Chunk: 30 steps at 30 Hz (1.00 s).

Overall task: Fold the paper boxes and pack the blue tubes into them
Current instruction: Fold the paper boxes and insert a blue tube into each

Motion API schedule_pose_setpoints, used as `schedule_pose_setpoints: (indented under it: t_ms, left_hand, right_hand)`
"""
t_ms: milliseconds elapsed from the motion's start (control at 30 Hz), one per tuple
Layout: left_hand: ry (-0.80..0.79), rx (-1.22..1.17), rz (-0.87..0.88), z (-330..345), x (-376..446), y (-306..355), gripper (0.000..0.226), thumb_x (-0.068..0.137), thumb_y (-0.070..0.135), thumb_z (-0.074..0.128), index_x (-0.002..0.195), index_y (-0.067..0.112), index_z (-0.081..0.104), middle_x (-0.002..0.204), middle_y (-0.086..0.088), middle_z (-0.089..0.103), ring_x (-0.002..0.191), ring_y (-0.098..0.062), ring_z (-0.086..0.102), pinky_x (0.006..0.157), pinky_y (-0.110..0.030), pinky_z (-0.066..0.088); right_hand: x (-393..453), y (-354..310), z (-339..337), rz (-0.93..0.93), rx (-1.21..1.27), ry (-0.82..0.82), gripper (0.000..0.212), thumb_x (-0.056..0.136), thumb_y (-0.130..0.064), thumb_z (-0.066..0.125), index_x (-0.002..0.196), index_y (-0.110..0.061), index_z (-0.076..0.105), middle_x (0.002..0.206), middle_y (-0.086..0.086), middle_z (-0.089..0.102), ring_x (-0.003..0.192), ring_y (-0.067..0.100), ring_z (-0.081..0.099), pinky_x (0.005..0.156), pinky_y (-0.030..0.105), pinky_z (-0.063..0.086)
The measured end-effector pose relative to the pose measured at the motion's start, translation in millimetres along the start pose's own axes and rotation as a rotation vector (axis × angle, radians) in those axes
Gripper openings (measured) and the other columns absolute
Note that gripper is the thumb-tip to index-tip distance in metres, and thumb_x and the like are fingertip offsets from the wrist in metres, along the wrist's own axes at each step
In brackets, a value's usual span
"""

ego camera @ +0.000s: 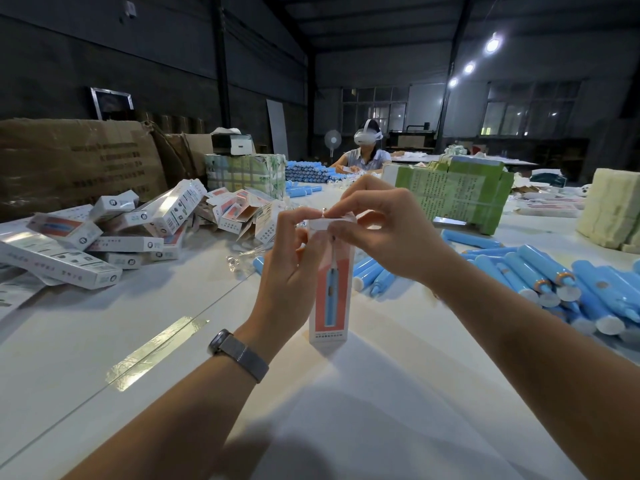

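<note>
One paper box (330,289) stands upright on the white table (346,410), centre front. Left hand (289,268) curls round its upper side; right hand (384,225) pinches the top flap (327,224) with fingertips, apparently tucking it shut (whether a tube is inside cannot be seen). Finished boxes (104,244) lie heaped at left. Many loose blue tubes (554,282) remain at right, with more further back, so judged well short of completion

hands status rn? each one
Left hand: grips the upright paper box near its top.
Right hand: pinches the box's top flap.
</note>
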<state>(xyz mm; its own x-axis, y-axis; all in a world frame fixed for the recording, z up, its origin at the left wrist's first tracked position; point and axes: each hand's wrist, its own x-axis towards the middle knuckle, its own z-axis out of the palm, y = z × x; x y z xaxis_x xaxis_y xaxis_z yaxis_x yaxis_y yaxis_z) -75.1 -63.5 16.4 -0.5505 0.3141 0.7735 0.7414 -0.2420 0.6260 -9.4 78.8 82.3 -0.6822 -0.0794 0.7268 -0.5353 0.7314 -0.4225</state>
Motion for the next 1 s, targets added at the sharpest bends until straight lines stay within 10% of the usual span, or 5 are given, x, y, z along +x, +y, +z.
schedule_pose_setpoints:
  t_ms: [467,733,1000]
  left_hand:
    - [0.044,0.026,0.023,6,1,1,0.006,0.106,0.031,0.036,0.104,0.033,0.041,0.086,0.002,0.062,0.076,-0.011,0.068,0.063,-0.025,0.056]
    - [-0.001,0.048,0.047,2,-1,0,0.02,0.106,0.03,0.039,0.12,0.038,0.028,0.098,-0.011,0.064,0.085,-0.022,0.07,0.074,-0.049,0.06]
    - [-0.017,0.1,0.065,2,-1,-3,0.019,0.104,0.035,0.035,0.122,0.036,0.03,0.098,0.007,0.063,0.087,-0.006,0.069,0.069,-0.022,0.059]
  right_hand:
    - [0,-6,4,-0.109,-0.176,0.092,0.004,0.085,-0.009,0.075,0.086,-0.005,0.076,0.087,0.0,0.065,0.08,0.016,0.063,0.067,0.036,0.054]
    - [3,-8,1,-0.119,-0.21,0.122,0.005,0.086,-0.01,0.072,0.085,-0.008,0.076,0.083,-0.002,0.069,0.076,0.012,0.063,0.067,0.029,0.054]
    - [6,-11,-1,-0.043,-0.152,0.102,0.004,0.087,-0.011,0.073,0.087,-0.01,0.076,0.084,-0.004,0.069,0.079,0.013,0.066,0.072,0.017,0.049]
